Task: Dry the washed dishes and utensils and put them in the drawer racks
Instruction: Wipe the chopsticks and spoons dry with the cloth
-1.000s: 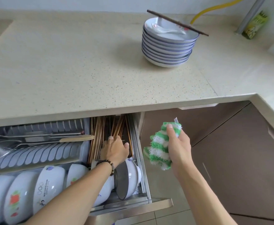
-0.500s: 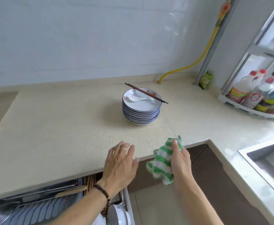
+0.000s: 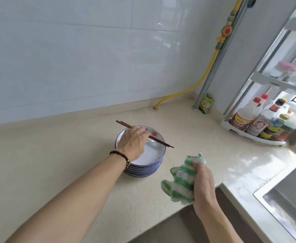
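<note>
A stack of blue-rimmed white plates [image 3: 143, 165] stands on the beige counter [image 3: 56, 155]. Dark brown chopsticks [image 3: 159, 141] lie across the top plate. My left hand [image 3: 133, 142] reaches over the stack and its fingertips close on the chopsticks near their middle. A white spoon [image 3: 151, 141] on the top plate peeks out from under that hand. My right hand [image 3: 204, 183] grips a green-and-white striped cloth [image 3: 181, 181] above the counter's front edge. The drawer racks are out of view.
A white corner rack with sauce bottles [image 3: 259, 123] stands at the right. The sink [image 3: 291, 199] lies at the lower right. A yellow hose [image 3: 182, 92] and a green packet [image 3: 206, 105] sit by the back wall.
My view rose from the open drawer to the counter. My left hand left the drawer, crossed the counter and reached the chopsticks on the plates. My right hand kept the cloth.
</note>
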The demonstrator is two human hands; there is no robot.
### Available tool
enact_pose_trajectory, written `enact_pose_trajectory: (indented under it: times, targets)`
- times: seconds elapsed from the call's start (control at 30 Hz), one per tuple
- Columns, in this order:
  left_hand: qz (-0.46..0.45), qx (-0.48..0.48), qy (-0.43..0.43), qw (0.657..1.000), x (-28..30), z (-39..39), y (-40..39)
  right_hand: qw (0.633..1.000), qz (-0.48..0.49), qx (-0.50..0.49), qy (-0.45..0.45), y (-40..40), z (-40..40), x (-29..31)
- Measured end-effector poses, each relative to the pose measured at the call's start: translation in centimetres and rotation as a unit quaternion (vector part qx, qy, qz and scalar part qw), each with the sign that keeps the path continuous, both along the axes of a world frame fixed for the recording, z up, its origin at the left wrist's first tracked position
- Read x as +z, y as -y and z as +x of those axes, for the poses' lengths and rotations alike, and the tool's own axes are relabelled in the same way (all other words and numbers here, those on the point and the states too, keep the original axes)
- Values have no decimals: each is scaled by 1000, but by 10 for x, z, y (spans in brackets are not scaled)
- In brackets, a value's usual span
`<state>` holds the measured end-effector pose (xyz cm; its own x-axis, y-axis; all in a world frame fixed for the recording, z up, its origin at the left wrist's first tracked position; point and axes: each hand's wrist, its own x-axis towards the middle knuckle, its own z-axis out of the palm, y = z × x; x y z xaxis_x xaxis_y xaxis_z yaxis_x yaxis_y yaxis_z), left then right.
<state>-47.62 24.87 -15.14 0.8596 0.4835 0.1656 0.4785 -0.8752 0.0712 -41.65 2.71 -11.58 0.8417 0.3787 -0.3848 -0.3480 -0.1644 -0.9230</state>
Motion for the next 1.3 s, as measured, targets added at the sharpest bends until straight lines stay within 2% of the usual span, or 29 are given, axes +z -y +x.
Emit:
enact_pose_trajectory:
  times: [0.27, 0.4, 0.53, 0.63, 0.73, 0.83, 0.93, 1.03, 1.17, 1.3]
  targets:
    - [31, -12, -112, 993, -22, 30, -51, 995, 45, -37, -77, -12, 17, 1]
    - [59, -19, -97, 993, -28, 33, -58, 976, 125, -89, -153, -21, 24, 3]
    - [43, -21, -43, 998, -18, 27, -58, 935, 204, -172, -232, -29, 30, 0]
    - [-3, 5, 32, 999, 2, 16, -50, 905, 281, -198, -249, -36, 30, 8]
    - [-92, 35, 63, 993, 29, -1, -24, 860, 385, -229, -246, -41, 33, 23]
    - [-180, 45, 98, 978, 42, -15, 14, 838, 439, -209, -247, -46, 31, 37]
    - [-275, 59, 125, 951, 54, -23, 47, 858, 432, -150, -233, -52, 20, 51]
    - [-323, 71, 163, 930, 62, -27, 78, 874, 423, -114, -209, -56, 12, 63]
    - [-303, 75, 199, 929, 73, -36, 112, 886, 425, -48, -177, -52, 0, 73]
    - [-267, 56, 204, 940, 95, -43, 130, 948, 296, 46, -104, -44, -7, 68]
